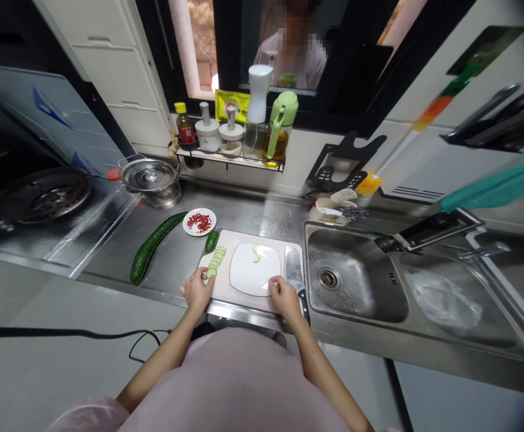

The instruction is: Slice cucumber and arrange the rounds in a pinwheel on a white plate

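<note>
My left hand [198,290] is at the near end of a row of cucumber slices [217,259], thumb and fingertips closed on the nearest slice. The row lies along the left side of a pale cutting board [223,289]. On the board sits a white squarish plate [250,276] with a few slices [256,257] near its far edge. My right hand [285,296] is over the plate's near right corner, fingers curled together; what they grip is hidden. A knife [294,267] lies along the board's right side, its black handle towards me.
A cut green piece [212,241], a small plate of chopped red pieces [208,214] and a long cucumber [154,249] lie left. A lidded steel pot [160,195] stands behind. The sink [356,264] is right; a seasoning rack [235,157] hangs at the back.
</note>
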Tool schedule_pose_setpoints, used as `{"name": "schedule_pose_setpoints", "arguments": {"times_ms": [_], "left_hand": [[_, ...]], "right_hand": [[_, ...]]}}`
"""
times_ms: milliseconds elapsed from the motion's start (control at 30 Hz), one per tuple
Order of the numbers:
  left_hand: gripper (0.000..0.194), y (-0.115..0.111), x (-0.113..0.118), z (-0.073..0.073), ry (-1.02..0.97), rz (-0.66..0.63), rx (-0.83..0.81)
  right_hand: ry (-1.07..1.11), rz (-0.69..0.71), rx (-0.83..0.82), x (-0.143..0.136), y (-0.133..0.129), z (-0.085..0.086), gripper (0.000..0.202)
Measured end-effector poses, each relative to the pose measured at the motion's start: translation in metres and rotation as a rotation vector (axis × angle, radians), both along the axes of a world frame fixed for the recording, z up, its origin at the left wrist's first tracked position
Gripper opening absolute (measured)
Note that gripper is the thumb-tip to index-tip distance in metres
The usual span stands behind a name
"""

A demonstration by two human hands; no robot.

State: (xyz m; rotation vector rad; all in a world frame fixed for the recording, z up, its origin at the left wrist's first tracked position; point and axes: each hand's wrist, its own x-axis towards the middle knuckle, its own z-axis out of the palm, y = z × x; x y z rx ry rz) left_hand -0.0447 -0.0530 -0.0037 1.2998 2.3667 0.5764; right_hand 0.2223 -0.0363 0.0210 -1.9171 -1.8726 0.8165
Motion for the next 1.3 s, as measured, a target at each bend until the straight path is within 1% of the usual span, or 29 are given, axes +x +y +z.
{"name": "schedule_pose_setpoints", "arguments": {"times_ms": [233, 333, 467, 600, 700, 833, 933, 1033, 1133, 1200, 1300], "left_hand": [[0.037, 0.0, 0.0, 0.0, -0.015, -0.019, 0.004], [0.036, -0.001, 0.0, 0.0, -0.046, -0.008, 0.022], [0.029, -0.001, 0.002, 0.001, -0.141, 0.031, 0.054], [0.025, 0.0, 0.008, 0.005, -0.278, 0.055, 0.107], [0.028, 0.004, 0.013, 0.012, -0.444, 0.079, 0.191], [0.037, 0.013, 0.023, 0.025, -0.778, 0.082, 0.314], [0.039, 0.018, 0.031, 0.039, -0.969, 0.075, 0.277], [0.039, 0.019, 0.041, 0.054, -1.032, 0.07, 0.191], [0.04, 0.018, 0.049, 0.064, -1.061, 0.04, 0.169], [0.042, 0.017, 0.052, 0.067, -1.07, 0.015, 0.161], [0.047, 0.017, 0.053, 0.068, -1.052, -0.026, 0.149]], "right_hand": [[-0.016, -0.01, -0.014, -0.001, -0.003, 0.003, 0.03], [-0.013, -0.008, -0.01, -0.001, -0.004, 0.004, 0.031], [-0.011, -0.008, 0.004, -0.001, -0.006, 0.003, 0.031], [-0.016, -0.012, 0.013, -0.001, -0.007, 0.002, 0.03], [0.008, -0.01, 0.012, -0.003, -0.006, 0.003, 0.029], [0.11, 0.001, 0.023, -0.014, -0.002, 0.011, 0.029], [0.257, 0.029, 0.041, -0.029, 0.005, 0.022, 0.027], [0.424, 0.06, 0.024, -0.047, 0.011, 0.033, 0.028], [0.54, 0.1, 0.028, -0.06, 0.016, 0.039, 0.026], [0.586, 0.104, 0.04, -0.065, 0.018, 0.042, 0.022], [0.621, 0.086, 0.052, -0.067, 0.019, 0.044, 0.019]]}}
